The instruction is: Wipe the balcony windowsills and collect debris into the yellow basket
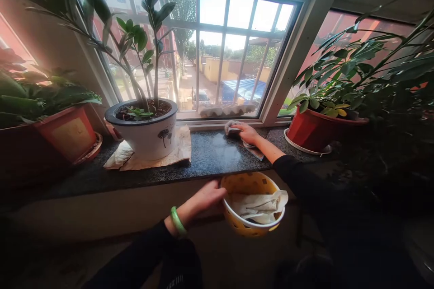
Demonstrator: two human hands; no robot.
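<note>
My left hand (209,196), with a green bangle (178,222) on its wrist, grips the rim of a yellow bin (251,230) with a white edge. The bin hangs just below the front of the windowsill, and crumpled pale paper (259,205) lies inside it. Out on the dark speckled windowsill (213,151), my right hand (249,134) is closed on a greyish cloth (232,127) pressed to the stone near the window frame. A flat strip of something (253,150) lies under the right wrist; I cannot make out what it is.
A white pot (149,137) with a tall plant stands on pale paper (183,144) to the left. Farther left is an orange-red planter (69,133). At right, a red pot (315,128) sits on a white saucer (305,148). An egg carton (227,110) lies along the window.
</note>
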